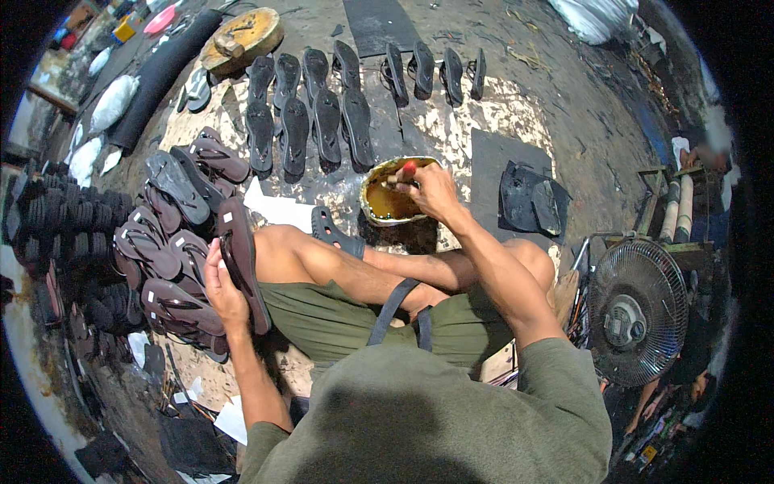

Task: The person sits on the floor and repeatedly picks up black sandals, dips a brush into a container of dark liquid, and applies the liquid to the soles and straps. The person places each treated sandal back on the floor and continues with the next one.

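My left hand (224,286) is beside my left knee, its fingers closed on a dark brown flip-flop (239,266) with a small white sticker at one end. In front of my crossed legs stands a tub (364,187) of yellow-brown glue-like liquid. Over that tub, my right hand (435,194) grips a brush (409,169) with a red handle end; its bristles are hard to make out. Next to the left hand lies a heap of brown flip-flops (181,300), some with small white stickers. Beyond the tub, several black soles (328,125) are laid out in rows.
To my right stand a fan (633,319) and, farther forward, a black sheet (493,153) with dark pieces on it. Stacked dark footwear (60,214) fills the far left. A round wooden block (262,36) and a black roll (165,77) lie at the back left.
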The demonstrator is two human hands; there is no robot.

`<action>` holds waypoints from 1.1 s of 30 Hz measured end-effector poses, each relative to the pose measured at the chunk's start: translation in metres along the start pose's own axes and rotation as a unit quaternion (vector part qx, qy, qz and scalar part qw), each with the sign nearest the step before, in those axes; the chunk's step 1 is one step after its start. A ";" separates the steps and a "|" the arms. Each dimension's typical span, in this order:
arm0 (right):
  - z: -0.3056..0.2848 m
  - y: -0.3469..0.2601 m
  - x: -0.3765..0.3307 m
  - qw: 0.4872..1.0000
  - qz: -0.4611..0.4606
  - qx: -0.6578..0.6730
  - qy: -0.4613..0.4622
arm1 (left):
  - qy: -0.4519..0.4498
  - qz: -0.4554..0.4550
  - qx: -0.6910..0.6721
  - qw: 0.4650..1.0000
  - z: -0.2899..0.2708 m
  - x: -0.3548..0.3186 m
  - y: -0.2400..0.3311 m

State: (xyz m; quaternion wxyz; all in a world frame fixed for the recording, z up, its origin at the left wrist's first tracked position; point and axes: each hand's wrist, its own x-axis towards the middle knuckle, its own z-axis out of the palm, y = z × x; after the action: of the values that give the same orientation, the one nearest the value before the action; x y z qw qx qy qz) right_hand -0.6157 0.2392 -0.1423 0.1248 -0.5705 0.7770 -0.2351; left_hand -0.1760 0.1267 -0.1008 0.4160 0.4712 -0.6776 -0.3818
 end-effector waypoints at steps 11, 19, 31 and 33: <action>-0.107 0.071 -0.061 0.993 0.078 0.033 0.084 | 0.037 -0.153 -0.375 0.914 0.001 -0.016 0.041; -0.092 -0.159 -0.008 0.810 -0.032 0.554 0.190 | -0.178 -0.319 -0.575 0.732 0.126 -0.031 0.128; -0.128 -0.145 -0.010 0.892 -0.026 0.422 0.161 | -0.252 -0.287 -0.570 0.727 0.127 -0.060 0.121; -0.114 -0.140 -0.022 0.854 -0.011 0.487 0.184 | -0.203 -0.290 -0.564 0.746 0.131 -0.056 0.137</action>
State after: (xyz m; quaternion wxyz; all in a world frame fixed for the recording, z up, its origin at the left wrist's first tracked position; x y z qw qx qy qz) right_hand -0.5453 0.2514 0.0248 0.2389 -0.3922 0.5655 -0.6851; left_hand -0.3290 0.2327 -0.0348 0.3279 0.2362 -0.2378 -0.8833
